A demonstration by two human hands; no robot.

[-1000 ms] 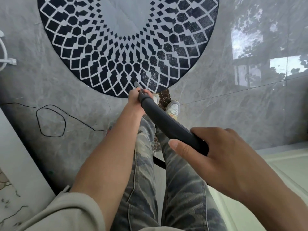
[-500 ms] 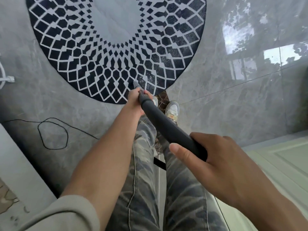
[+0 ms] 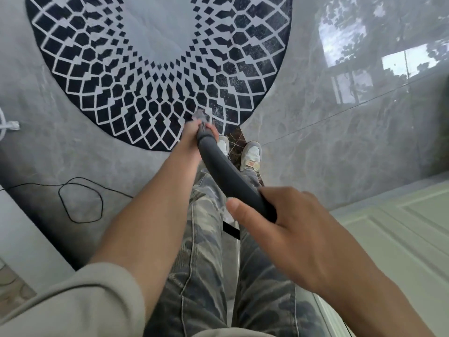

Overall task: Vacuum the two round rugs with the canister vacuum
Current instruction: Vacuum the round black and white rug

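A round black-and-white patterned rug (image 3: 102, 76) lies on the grey floor ahead of my feet. I hold the dark grey vacuum wand (image 3: 226, 173) with both hands. My left hand (image 3: 194, 132) grips its far end, just above the rug's near edge. My right hand (image 3: 289, 229) grips the near end of the wand, over my right thigh. A small grey tip (image 3: 199, 114) shows past my left hand, over the rug. The nozzle's contact with the rug is hidden. The canister and a second rug are out of view.
A thin black cord (image 3: 80, 203) loops on the glossy grey tiles at the left. A white object (image 3: 8, 124) sits at the left edge. A pale panelled door or cabinet (image 3: 401, 239) is at the lower right. My white shoes (image 3: 251, 153) stand near the rug's edge.
The view has drifted a little, so the rug and cord sit lower and further right. Both hands keep their grip on the wand.
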